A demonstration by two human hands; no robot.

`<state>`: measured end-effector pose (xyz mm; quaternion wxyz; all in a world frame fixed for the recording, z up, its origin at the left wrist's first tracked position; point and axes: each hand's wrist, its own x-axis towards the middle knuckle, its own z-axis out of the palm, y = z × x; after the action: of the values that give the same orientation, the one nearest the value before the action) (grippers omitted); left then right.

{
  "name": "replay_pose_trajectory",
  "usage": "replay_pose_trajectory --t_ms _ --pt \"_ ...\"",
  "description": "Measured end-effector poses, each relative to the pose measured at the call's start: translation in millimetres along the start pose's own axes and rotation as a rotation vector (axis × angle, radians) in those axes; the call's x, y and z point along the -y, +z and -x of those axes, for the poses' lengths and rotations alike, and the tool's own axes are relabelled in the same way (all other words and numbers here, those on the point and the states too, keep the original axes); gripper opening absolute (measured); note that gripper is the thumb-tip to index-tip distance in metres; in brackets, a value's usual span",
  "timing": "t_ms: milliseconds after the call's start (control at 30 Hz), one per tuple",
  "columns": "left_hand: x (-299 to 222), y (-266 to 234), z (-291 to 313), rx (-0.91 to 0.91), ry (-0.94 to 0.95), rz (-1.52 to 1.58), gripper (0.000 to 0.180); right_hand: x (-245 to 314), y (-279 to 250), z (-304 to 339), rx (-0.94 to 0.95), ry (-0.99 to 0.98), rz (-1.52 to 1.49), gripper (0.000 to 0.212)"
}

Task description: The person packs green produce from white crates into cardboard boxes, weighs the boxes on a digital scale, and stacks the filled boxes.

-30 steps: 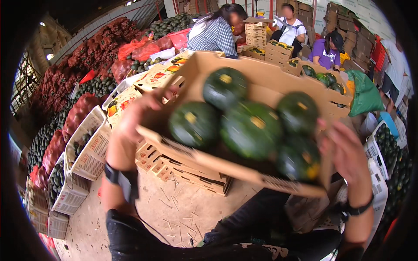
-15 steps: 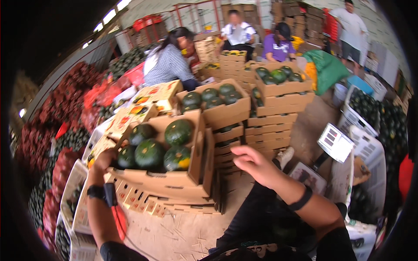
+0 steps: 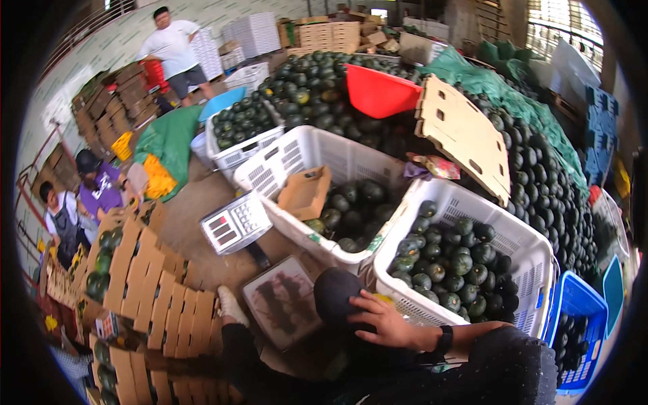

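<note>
And there was the right hand [image 3: 388, 325], resting at the crate's near side, its fingers [image 3: 366, 318] loosely spread over a dark rounded shape that looked like the person's own knee [image 3: 334, 297], with no squash in their grasp; the left hand was out of sight, so how its fingers stood I couldn't tell. Just beyond that wrist, look, sat the round green squashes [image 3: 462, 264], heaped inside the white plastic crate [image 3: 513, 237], well below its back rim. Solid little customers, I judged: hard-skinned, stiff all through, weighty for their bulk, and probably a touch slippery where the rind shone. No squeezing them soft, but a drop could well have bruised or split one. The sensible hold, to my eye, was a cupped palm over the rounded sides, thumb opposite the fingers, taking the topmost ones first, since a neighbour pulled from beneath might have sent others rolling. And what a look they had! Squat globes, mostly deep green going almost black toward the right, some paler and mottled near the left wall, one or two with a yellowish blush, highlights glinting across the tops; stems were too small to make out.
</note>
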<state>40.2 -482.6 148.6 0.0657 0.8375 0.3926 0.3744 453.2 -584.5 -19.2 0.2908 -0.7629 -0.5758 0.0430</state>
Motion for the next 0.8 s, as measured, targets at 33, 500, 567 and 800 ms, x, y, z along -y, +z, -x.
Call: replay_pose_trajectory --t_ms 33,500,567,800 --pt "1.7 19.9 10.3 -0.021 -0.058 -0.069 0.038 -7.9 -2.0 -5.4 0.002 -0.115 -0.148 0.032" --pt "58.8 216.5 51.5 0.477 -0.990 0.163 0.063 -326.5 -245.0 -50.7 -0.367 0.605 0.589 0.022" --pt "63.3 218.3 50.7 0.580 -0.856 0.066 0.060 -329.5 -272.4 -50.8 -0.237 0.528 0.523 0.020" --pt "49.7 215.7 6.2 0.488 -0.739 0.094 0.060 -313.9 -315.0 -60.8 -0.143 0.482 0.336 0.028"
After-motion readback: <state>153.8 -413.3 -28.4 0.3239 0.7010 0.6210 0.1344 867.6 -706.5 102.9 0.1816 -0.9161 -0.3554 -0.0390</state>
